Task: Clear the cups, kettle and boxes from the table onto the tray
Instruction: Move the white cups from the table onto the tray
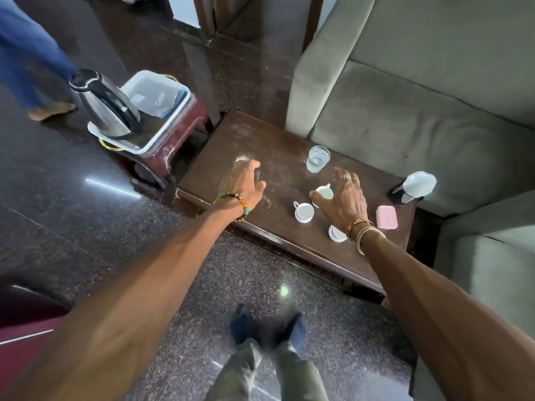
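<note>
Three small white cups stand on the dark wooden table (272, 140): one (304, 212) near the front, one (325, 193) under my right hand, and one (336, 234) partly hidden by my right wrist. My right hand (343, 199) hovers over the middle cup with fingers spread and the thumb at its side. A pink box (386, 217) lies to the right. My left hand (241, 183) is over the table's left part, fingers apart, holding nothing; a small pale object (241, 158) shows past its fingertips. The steel kettle (107, 105) stands on the white tray (163, 130).
The tray rests on a maroon stool (162, 157) left of the table and also holds a clear box (153, 92). A glass of water (318, 159) and a black-and-white bottle (414, 188) stand on the table. A grey sofa (419, 105) borders the table. Another person's leg (34, 68) is at far left.
</note>
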